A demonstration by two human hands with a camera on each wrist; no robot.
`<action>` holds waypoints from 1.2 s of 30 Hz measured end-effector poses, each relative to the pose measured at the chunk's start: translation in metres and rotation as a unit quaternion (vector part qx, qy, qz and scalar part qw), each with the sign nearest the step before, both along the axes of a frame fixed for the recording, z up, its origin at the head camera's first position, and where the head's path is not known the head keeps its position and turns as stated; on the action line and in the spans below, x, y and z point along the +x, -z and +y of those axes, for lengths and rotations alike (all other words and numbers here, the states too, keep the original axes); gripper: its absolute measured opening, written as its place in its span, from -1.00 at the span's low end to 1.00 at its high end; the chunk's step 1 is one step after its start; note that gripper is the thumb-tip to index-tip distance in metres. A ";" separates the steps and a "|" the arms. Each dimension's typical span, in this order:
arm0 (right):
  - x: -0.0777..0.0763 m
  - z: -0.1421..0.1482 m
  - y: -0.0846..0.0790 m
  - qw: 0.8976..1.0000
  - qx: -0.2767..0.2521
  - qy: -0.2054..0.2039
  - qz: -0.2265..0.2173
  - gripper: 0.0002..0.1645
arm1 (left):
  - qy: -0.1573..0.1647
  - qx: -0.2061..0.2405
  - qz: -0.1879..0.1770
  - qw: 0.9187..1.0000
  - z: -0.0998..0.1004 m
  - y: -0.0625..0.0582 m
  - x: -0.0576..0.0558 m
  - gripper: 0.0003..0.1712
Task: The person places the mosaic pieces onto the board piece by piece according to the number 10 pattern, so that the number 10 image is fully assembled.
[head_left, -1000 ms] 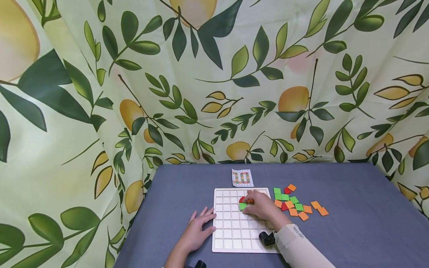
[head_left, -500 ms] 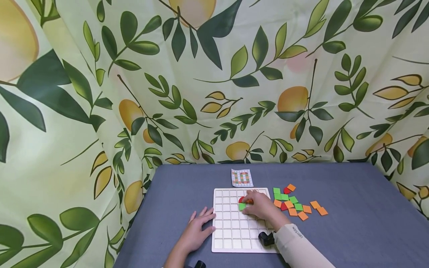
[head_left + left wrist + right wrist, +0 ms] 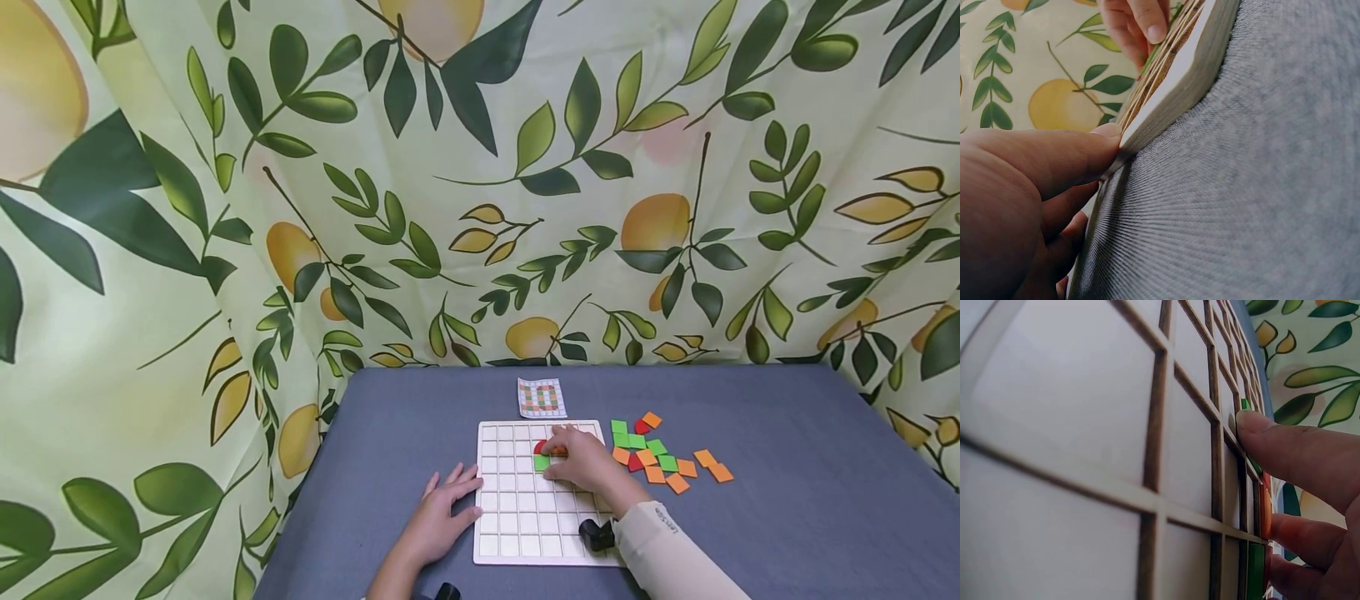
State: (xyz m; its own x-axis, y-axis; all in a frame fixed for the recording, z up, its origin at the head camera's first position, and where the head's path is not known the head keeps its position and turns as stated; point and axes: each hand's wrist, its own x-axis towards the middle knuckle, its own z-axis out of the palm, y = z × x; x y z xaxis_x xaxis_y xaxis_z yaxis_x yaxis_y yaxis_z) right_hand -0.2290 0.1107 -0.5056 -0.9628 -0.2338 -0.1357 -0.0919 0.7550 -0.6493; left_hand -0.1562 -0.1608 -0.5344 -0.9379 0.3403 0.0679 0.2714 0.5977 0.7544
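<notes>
A white gridded board [image 3: 506,500] lies on the grey-blue tabletop. My right hand [image 3: 588,460] reaches over its far part, with the thumb [image 3: 1257,422] against a green square tile [image 3: 542,462] and the curled fingers facing it. Behind that tile sits a red rounded tile [image 3: 540,447]. Under the fingers, the right wrist view shows an orange tile [image 3: 1265,509] and another green tile [image 3: 1256,569]. My left hand [image 3: 444,517] rests at the board's left edge, fingers spread; in the left wrist view its thumb [image 3: 1082,150] touches the rim. The right palm hides some squares.
Right of the board lie loose orange [image 3: 722,472], green [image 3: 618,427] and red [image 3: 636,462] tiles. A small card with a coloured grid pattern [image 3: 542,398] lies behind the board. Leaf-printed cloth [image 3: 480,250] hangs behind the table and at its sides.
</notes>
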 end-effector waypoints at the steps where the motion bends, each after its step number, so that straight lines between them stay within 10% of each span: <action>1: 0.000 0.000 0.000 1.000 0.000 0.000 0.000 -0.69 | -0.001 -0.001 0.001 1.000 0.000 0.000 0.000 -0.48; 16: -0.002 0.027 -0.003 0.998 -0.052 0.003 0.032 -0.60 | 0.006 -0.002 0.012 1.000 0.000 0.001 0.001 -0.48; 36: -0.020 0.139 -0.010 0.990 -0.044 0.132 0.023 -0.40 | 0.004 -0.006 0.001 1.000 0.000 -0.001 0.000 -0.51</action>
State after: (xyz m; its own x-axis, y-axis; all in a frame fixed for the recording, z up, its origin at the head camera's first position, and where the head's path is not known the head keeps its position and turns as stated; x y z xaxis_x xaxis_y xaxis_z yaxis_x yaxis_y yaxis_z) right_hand -0.2489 0.2492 -0.4953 -0.9966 0.0174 -0.0802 0.0696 0.6973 -0.7134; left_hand -0.1558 -0.1604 -0.5332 -0.9348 0.3491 0.0662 0.2783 0.6036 0.7472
